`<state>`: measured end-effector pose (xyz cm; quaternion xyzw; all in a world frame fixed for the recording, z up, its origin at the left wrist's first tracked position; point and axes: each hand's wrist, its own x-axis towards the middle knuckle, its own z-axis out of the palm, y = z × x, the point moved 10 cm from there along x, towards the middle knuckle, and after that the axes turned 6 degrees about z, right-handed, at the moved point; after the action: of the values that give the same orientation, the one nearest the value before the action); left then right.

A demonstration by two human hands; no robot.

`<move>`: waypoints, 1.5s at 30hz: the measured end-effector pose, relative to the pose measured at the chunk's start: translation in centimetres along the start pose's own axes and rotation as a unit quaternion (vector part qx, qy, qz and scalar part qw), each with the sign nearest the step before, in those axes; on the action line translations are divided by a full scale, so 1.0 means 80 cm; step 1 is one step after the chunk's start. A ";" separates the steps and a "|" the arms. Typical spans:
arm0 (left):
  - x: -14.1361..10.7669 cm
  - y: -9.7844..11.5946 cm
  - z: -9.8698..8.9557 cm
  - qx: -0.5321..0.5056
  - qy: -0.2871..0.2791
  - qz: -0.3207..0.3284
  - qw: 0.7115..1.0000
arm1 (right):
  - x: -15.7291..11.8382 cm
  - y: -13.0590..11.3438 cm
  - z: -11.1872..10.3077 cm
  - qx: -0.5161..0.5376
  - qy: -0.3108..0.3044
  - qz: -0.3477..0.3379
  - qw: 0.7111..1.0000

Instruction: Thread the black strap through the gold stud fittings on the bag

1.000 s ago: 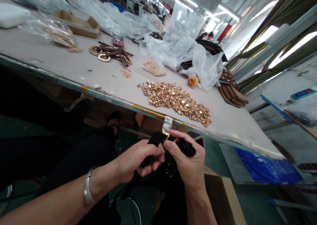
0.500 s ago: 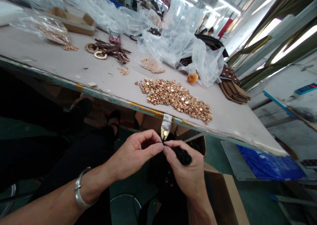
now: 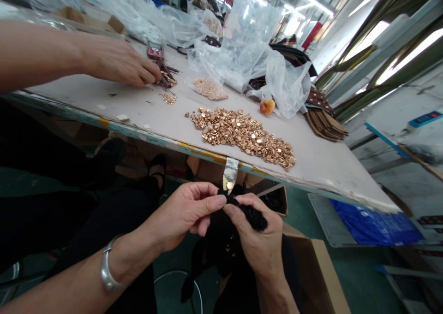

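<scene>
My left hand, with a silver bangle at the wrist, pinches the edge of a black fabric piece between thumb and index finger. Close beside it, my right hand grips the bunched part of the same fabric. Just above my fingertips, a taped metal tab hangs from the table edge, with a gold stud at its lower end. On the table beyond lies a heap of small gold metal pieces.
Another person's hand reaches over brown strips at the left. Plastic bags, an orange fruit and stacked brown pieces lie further back. A cardboard box stands below right.
Another person's arm has come in from the left over the brown strips. My left fingers have shifted slightly, and more black fabric shows between my hands.
</scene>
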<state>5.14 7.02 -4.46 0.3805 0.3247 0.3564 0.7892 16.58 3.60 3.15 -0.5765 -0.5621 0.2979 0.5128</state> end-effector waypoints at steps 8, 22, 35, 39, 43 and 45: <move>0.001 0.001 0.007 -0.087 -0.022 -0.038 0.995 | -0.008 0.056 0.021 0.254 -0.032 0.243 0.936; 0.020 0.005 -0.006 -0.060 0.019 -0.039 0.997 | 0.000 0.079 0.052 0.354 -0.092 0.343 0.865; 0.022 0.007 -0.005 -0.039 0.021 -0.049 0.998 | 0.000 0.079 0.058 0.358 -0.106 0.374 0.849; 0.025 0.008 -0.005 -0.037 0.025 -0.043 0.998 | 0.003 0.076 0.060 0.359 -0.115 0.359 0.854; 0.026 0.011 -0.005 -0.031 0.030 -0.030 0.999 | 0.005 0.083 0.058 0.361 -0.098 0.351 0.858; 0.025 0.013 -0.006 -0.025 0.033 -0.021 0.999 | 0.006 0.083 0.057 0.356 -0.086 0.353 0.861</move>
<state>5.53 9.32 -4.29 0.3423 0.3492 0.3602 0.7944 14.77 6.27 -4.25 -0.4867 -0.2183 0.6870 0.4934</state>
